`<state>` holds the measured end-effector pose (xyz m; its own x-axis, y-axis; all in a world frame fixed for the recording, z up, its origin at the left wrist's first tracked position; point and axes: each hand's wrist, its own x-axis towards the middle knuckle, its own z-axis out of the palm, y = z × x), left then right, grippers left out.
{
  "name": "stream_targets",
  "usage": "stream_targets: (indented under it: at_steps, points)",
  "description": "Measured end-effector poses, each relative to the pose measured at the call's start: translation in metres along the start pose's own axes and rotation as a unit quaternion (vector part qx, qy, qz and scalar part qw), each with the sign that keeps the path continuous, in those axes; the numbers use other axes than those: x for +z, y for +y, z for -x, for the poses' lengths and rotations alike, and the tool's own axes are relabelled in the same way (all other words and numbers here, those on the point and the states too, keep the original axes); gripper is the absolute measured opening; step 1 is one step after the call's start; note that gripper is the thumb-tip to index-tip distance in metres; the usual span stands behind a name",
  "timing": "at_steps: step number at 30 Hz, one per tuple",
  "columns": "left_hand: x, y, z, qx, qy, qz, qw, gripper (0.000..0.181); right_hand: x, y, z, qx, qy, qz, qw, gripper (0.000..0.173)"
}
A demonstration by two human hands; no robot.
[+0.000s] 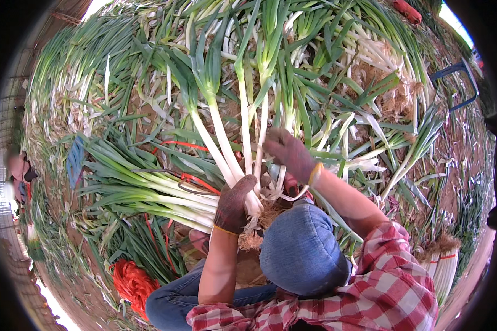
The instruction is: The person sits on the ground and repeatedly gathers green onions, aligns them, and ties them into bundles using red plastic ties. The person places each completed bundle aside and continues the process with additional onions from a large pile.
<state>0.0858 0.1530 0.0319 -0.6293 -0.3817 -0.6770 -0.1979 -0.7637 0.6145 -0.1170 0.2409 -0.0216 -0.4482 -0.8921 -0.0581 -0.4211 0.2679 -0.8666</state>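
Note:
My left hand (pixel 235 207), in a dark knit glove, grips the white lower stems of several long green onions (pixel 220 140). Their leaves fan away from me, and brown roots (pixel 271 213) hang beside the hand. My right hand (pixel 289 156), gloved with a yellow cuff, is blurred at the right side of these stems. Its fingers are curled; whether they hold a stem or leaf is unclear. Below it, pale loose sheath strips (pixel 282 194) curl near the roots. Left of my left hand lies a pile of clean white-stemmed onions (pixel 182 200), its ends partly hidden.
Denim covers my raised knee (pixel 304 248). A red ribbon bundle (pixel 134 285) lies lower left, a blue bundle (pixel 75 161) farther up. Uncleaned onions (pixel 381 53) heap ahead; tied bundles (pixel 443 265) stand right. A blue-framed stool (pixel 459 82) is upper right. Another person (pixel 20 169) is far left.

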Motion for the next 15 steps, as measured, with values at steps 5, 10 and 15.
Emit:
stream_targets:
  at_steps: [5,10,15]
  points:
    - [-0.029,-0.016,0.004,0.023,-0.112,0.089,0.989,0.062,0.051,0.036,-0.060,0.114,-0.038,-0.453,0.883,0.052]
    - [0.004,0.000,0.021,0.026,-0.099,0.186,0.977,0.061,0.065,0.099,-0.131,0.070,-0.043,-0.405,0.911,0.027]
    - [-0.012,0.008,0.038,0.062,-0.080,0.259,0.961,0.047,0.054,0.094,-0.103,-0.077,-0.010,-0.218,0.973,0.012]
